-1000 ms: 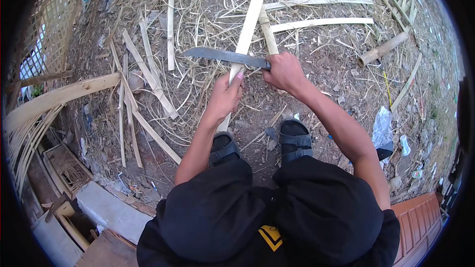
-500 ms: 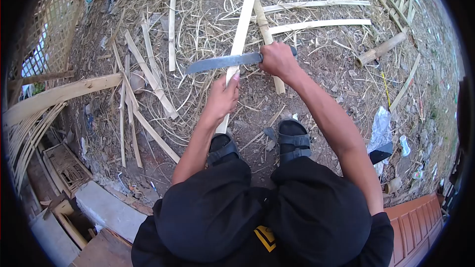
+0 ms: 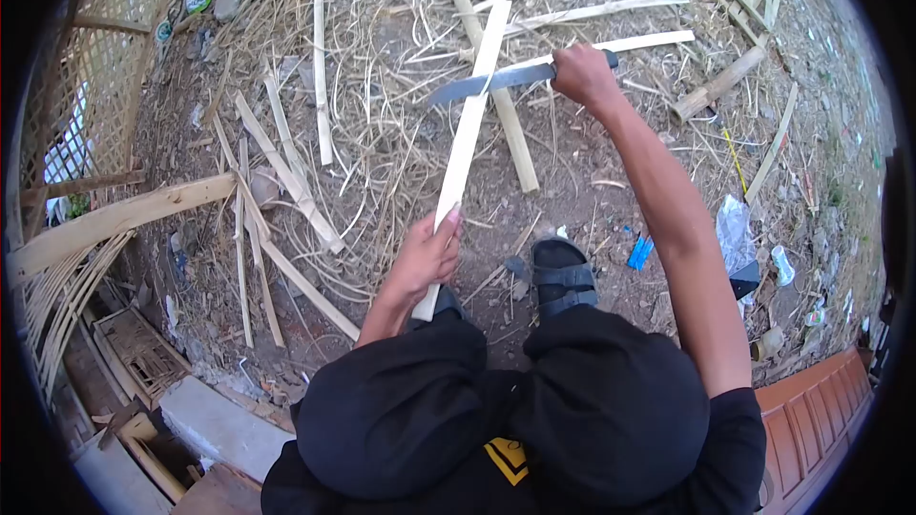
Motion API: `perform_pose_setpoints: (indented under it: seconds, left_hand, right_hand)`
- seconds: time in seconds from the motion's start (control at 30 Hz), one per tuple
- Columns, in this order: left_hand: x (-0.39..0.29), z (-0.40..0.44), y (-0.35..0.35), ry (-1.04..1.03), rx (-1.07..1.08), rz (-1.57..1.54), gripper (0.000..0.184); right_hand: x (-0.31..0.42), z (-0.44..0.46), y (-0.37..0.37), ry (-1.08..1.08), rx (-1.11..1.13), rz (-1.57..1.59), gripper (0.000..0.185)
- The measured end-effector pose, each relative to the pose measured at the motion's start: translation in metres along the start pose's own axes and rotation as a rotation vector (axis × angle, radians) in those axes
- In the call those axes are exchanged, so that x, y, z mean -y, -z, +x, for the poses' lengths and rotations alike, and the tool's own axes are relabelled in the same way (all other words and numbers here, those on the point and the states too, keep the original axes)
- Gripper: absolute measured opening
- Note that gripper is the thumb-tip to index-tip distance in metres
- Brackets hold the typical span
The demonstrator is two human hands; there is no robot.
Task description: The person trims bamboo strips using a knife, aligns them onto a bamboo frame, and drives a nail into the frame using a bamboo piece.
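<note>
A long pale strip (image 3: 465,143) slants up and away from the knees, and my left hand (image 3: 427,252) is closed round its lower part, thumb on top. My right hand (image 3: 584,76) grips the dark handle of a long machete (image 3: 510,78), whose blade points left. The blade lies across the strip's upper part, with a thin curl at the edge. Under the strip and blade, a round-edged pole (image 3: 501,105) rests on the ground.
Several pale slats (image 3: 596,11) lie beyond the pole, others (image 3: 286,164) at left. A bamboo tube (image 3: 720,84) is at right, near a plastic bag (image 3: 735,233). A broad plank (image 3: 124,219) juts in from the left; sandals (image 3: 563,276) stand below the hands.
The machete and my right hand have moved up and right along the strip. My left hand and the strip have shifted down towards the knees.
</note>
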State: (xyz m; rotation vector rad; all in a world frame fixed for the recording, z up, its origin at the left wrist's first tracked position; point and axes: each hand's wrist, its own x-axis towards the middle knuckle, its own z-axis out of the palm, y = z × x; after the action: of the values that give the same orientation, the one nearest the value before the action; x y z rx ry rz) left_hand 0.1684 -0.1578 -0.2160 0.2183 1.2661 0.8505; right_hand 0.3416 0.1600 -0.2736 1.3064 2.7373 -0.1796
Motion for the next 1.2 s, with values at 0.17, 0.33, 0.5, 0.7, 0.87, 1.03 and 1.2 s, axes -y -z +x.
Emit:
perform_pose_setpoints:
  seconds: [0.17, 0.33, 0.5, 0.7, 0.87, 1.03, 1.2]
  left_hand:
    - [0.006, -0.041, 0.038, 0.053, -0.062, 0.069, 0.028]
    - [0.011, -0.036, 0.07, -0.057, -0.235, 0.148, 0.029]
    - [0.027, 0.018, 0.072, -0.242, -0.365, 0.424, 0.029]
    - [0.003, 0.041, 0.047, -0.308, -0.447, 0.726, 0.035]
    - [-0.006, 0.039, 0.032, -0.404, -0.439, 0.766, 0.034]
    - [0.003, 0.027, 0.026, -0.327, -0.423, 0.786, 0.035]
    - [0.013, 0.014, 0.024, -0.306, -0.354, 0.673, 0.03]
  right_hand:
    - [-0.11, 0.013, 0.034, -0.611, -0.238, 0.168, 0.026]
    - [-0.141, 0.007, 0.04, -0.622, -0.378, 0.186, 0.034]
    - [0.033, -0.039, 0.019, -0.129, -0.196, 0.498, 0.032]
    - [0.144, -0.083, -0.009, 0.086, 0.088, 0.464, 0.016]
    - [0.138, -0.071, -0.017, 0.105, 0.143, 0.372, 0.016]
    - [0.106, -0.053, -0.029, 0.083, 0.059, 0.259, 0.012]
    - [0.073, -0.038, -0.027, 0.116, 0.004, 0.186, 0.014]
